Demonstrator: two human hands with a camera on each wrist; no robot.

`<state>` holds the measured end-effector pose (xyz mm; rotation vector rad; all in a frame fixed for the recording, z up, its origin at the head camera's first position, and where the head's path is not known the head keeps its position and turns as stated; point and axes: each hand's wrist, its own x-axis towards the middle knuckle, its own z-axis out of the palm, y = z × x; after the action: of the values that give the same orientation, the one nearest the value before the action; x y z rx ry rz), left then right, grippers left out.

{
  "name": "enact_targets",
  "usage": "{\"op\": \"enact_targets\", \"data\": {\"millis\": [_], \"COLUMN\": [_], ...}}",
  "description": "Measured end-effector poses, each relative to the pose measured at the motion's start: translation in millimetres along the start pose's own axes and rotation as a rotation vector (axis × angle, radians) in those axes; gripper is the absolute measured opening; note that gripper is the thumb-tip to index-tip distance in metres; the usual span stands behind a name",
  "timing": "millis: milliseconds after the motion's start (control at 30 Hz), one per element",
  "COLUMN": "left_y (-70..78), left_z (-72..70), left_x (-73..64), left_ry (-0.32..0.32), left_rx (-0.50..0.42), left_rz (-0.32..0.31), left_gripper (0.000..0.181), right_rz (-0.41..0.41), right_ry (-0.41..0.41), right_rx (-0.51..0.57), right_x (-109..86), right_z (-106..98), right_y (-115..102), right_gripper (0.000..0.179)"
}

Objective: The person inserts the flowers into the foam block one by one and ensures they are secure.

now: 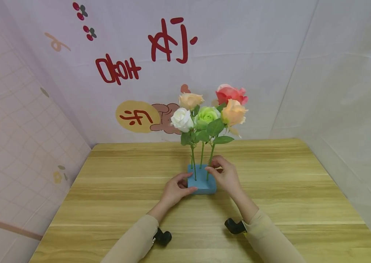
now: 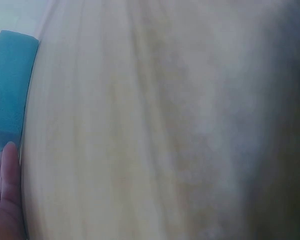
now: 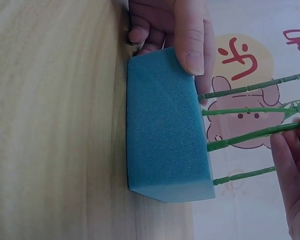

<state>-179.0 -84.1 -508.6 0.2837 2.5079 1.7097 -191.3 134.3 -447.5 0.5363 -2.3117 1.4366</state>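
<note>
A blue foam block (image 1: pixel 205 190) stands on the table with several green stems upright in its top. My left hand (image 1: pixel 175 188) grips the block's left side, with the thumb along its front edge in the right wrist view. Just above the block's right part, my right hand (image 1: pixel 226 177) pinches a green stem (image 3: pixel 240 140) between thumb and fingers. Above the stems are a white rose (image 1: pixel 182 119), a green rose (image 1: pixel 207 116), a coral-red rose (image 1: pixel 229 94), a right peach rose (image 1: pixel 234 112) and a left peach rose (image 1: pixel 190 100).
The block sits near the middle of a wood-grain table (image 1: pixel 123 175). Behind it hangs a white cloth wall (image 1: pixel 254 44) with printed red characters and a cartoon animal. Black wrist mounts (image 1: pixel 234 226) show beneath the sleeves. Green leaves (image 1: pixel 215 128) spread below the blooms.
</note>
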Motion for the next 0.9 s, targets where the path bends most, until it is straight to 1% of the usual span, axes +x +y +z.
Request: {"op": "enact_targets", "data": {"millis": [533,900], "left_y": [-0.6,-0.5], "left_z": [-0.7,-0.6], "left_x": [-0.1,-0.1], "left_ry": [0.004,0.002], "left_rx": [0.012,0.014], "left_rz": [0.007,0.007], "left_gripper": [0.056,0.057], "right_rz": [-0.005,-0.03], "right_ry": [0.005,0.016], "right_rx": [0.002,-0.004], "right_x": [-0.4,-1.3], "right_z": [2.0,2.1], "right_y": [6.1,4.6], "right_gripper": [0.02,0.022]}}
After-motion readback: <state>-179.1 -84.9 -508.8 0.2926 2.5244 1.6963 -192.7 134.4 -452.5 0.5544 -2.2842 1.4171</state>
